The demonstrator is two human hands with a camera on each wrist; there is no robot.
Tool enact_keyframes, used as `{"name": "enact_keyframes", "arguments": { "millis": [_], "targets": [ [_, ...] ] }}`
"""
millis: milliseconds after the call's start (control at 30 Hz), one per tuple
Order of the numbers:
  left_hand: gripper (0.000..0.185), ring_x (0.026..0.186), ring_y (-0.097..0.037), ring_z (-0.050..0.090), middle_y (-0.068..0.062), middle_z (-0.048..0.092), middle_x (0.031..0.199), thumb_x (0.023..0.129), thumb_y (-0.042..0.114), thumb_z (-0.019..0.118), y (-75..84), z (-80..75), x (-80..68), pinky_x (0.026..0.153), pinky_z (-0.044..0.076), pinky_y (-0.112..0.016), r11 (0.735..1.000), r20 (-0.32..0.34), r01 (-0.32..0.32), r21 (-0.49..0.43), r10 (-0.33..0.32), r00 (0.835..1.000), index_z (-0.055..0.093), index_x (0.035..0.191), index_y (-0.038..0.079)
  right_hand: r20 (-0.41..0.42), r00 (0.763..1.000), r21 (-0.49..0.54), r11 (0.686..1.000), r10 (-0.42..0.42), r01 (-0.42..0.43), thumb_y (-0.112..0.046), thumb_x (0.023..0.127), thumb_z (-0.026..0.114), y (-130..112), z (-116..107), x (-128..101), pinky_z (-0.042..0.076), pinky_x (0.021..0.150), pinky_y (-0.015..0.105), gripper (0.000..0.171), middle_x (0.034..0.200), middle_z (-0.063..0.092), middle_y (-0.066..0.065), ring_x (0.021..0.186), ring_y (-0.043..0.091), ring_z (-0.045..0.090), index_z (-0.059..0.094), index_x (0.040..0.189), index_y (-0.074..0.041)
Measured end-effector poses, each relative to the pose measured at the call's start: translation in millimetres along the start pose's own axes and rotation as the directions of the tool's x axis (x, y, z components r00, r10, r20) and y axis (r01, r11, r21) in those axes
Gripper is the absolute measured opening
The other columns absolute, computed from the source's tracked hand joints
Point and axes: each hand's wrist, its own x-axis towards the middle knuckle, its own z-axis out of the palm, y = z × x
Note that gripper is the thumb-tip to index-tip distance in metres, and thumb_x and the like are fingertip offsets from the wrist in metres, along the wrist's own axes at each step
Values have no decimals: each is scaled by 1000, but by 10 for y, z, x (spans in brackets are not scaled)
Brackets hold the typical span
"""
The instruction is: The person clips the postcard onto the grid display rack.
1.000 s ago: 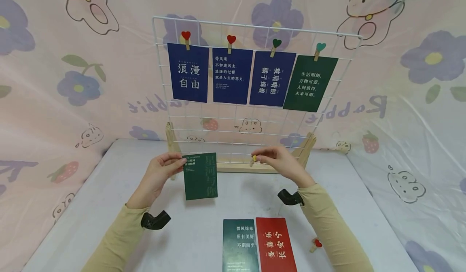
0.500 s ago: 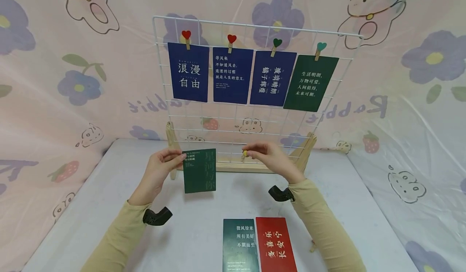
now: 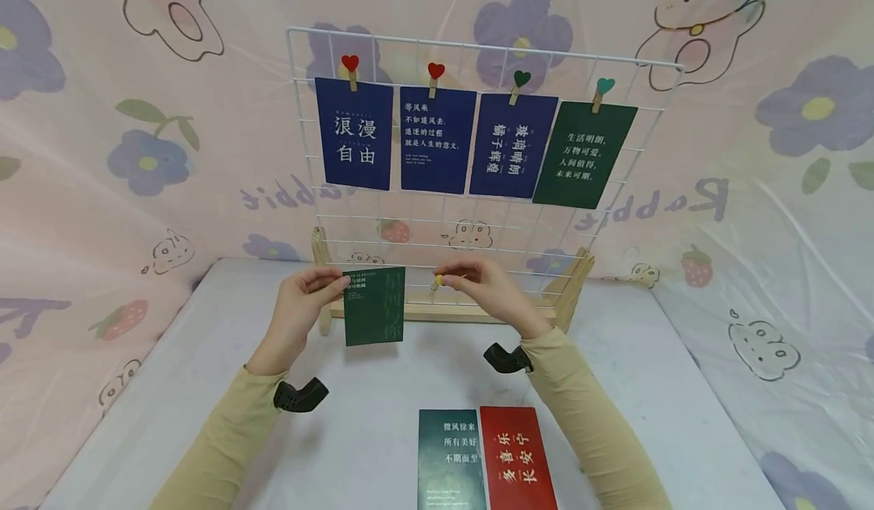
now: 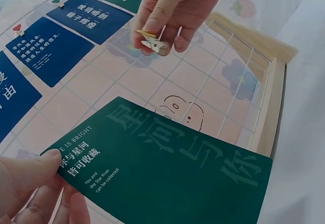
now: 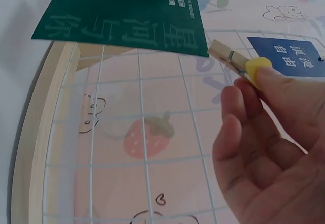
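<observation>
My left hand [image 3: 297, 313] pinches a dark green card [image 3: 374, 309] by its left edge, thumb on the printed face. The card is held upright in front of the lower left part of a white wire grid [image 3: 437, 220]. Right of the card, my right hand [image 3: 495, 291] pinches a small wooden clothespin [image 3: 435, 285] with a yellow end between thumb and forefinger. In the right wrist view the clothespin [image 5: 234, 59] points toward the card [image 5: 127, 18], its wooden tip overlapping the card's corner.
Three blue cards [image 3: 353, 134] and a green card [image 3: 585, 155] hang along the grid's upper part from heart clothespins. A wooden stand [image 3: 471, 313] supports the grid. On the table [image 3: 341, 442] lie a grey-green card [image 3: 451, 464] and a red card [image 3: 517, 461].
My right hand has moved left with the clothespin, closer to the green card. My left hand has raised the card slightly. The right sleeve now covers the red heart clothespin on the table.
</observation>
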Motion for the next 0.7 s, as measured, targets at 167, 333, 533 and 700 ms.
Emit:
{"name": "enact_keyframes", "arguments": {
  "millis": [167,333,533,700],
  "targets": [
    [36,91,-12,63,-1,66,99,90,19,68,30,25,25,84,53,-27,1000,-11,-19,0,19,1000,59,115,-5,-12,1000,-2,1000,-9,9,-14,94,62,-34,49,66,51,90,32,22,109,67,3,98,19,62,67,114,-7],
    [36,93,-12,63,-1,66,100,90,19,69,42,44,60,85,53,-27,999,-20,-32,-14,32,999,59,115,-5,-22,999,1,999,-48,48,-14,94,62,-57,100,114,51,90,34,23,111,66,5,99,19,62,67,115,-6],
    [35,94,-13,62,-1,65,101,90,20,69,78,95,111,82,53,-23,999,-44,-47,-23,46,998,60,115,-3,-42,997,-16,997,-71,70,-17,95,62,-77,123,159,51,89,31,22,109,66,-1,98,15,61,68,114,-8],
    [35,92,-13,62,-1,64,101,88,20,71,96,140,161,82,53,-24,997,-73,-70,-13,69,995,62,114,-2,-57,996,-6,998,-68,68,-18,95,62,-115,138,222,51,89,32,21,108,66,-1,97,15,61,68,113,-9]
  ]
}}
